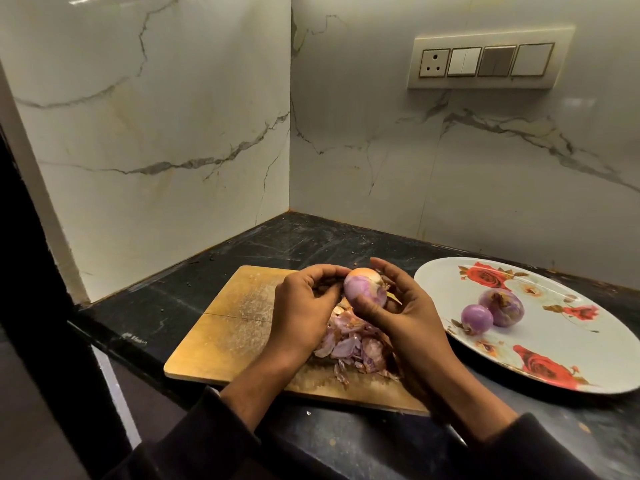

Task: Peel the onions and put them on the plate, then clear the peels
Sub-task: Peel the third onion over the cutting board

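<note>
Head view shows you holding a partly peeled onion above the far end of the wooden cutting board. Your right hand cups the onion from the side and below, thumb laid across its purple front, fingers curled round its far side, where they are mostly hidden. Your left hand sits at the onion's left edge with its fingers curled inward; they seem to pinch at the skin near the pale top, but the fingertips are turned away from you and the contact is hard to make out. A loose flap of dry skin shows behind the onion, against your right palm. Under your wrists lies a heap of peels on the board, partly covered by both forearms. To your right, the floral plate rests on the dark tabletop, its right edge cut off by the frame, carrying two peeled onions that touch each other. Your dark sleeves run off the bottom edge.
</note>
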`<act>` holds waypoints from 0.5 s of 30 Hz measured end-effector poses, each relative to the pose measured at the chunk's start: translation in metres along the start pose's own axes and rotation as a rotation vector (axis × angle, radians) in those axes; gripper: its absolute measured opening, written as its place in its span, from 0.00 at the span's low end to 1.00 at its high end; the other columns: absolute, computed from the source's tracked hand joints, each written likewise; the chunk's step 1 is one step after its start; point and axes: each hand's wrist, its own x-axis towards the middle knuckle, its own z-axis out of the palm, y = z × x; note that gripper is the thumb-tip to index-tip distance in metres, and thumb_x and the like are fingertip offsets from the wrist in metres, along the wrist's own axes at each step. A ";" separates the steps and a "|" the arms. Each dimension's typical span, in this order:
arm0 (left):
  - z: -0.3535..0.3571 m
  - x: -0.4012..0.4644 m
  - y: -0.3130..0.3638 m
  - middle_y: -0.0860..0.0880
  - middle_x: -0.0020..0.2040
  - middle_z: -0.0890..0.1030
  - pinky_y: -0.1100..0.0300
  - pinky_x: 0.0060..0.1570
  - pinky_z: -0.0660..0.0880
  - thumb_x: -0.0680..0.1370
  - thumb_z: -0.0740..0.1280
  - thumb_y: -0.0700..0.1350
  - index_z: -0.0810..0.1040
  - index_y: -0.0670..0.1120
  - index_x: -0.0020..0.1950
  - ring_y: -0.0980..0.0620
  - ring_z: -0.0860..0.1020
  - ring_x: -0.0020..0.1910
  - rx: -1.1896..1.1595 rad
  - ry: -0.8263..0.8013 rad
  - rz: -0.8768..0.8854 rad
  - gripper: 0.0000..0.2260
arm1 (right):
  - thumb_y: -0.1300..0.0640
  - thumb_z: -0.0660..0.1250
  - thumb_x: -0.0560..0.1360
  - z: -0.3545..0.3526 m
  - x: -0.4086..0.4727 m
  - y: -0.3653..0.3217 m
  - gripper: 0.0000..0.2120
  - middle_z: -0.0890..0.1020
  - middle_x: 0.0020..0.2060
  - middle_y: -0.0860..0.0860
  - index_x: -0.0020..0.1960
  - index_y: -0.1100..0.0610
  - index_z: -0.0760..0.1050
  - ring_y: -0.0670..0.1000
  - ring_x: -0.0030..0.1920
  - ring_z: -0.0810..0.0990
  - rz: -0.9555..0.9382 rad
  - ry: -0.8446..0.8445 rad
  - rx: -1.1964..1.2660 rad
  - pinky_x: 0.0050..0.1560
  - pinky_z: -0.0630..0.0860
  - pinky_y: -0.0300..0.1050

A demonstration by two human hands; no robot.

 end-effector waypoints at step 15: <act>0.001 0.000 0.002 0.65 0.47 0.82 0.74 0.49 0.75 0.77 0.72 0.42 0.85 0.50 0.58 0.71 0.80 0.51 0.039 -0.062 0.070 0.10 | 0.48 0.81 0.65 -0.012 0.003 -0.003 0.31 0.84 0.60 0.51 0.67 0.49 0.79 0.51 0.59 0.84 -0.044 -0.010 -0.243 0.57 0.83 0.55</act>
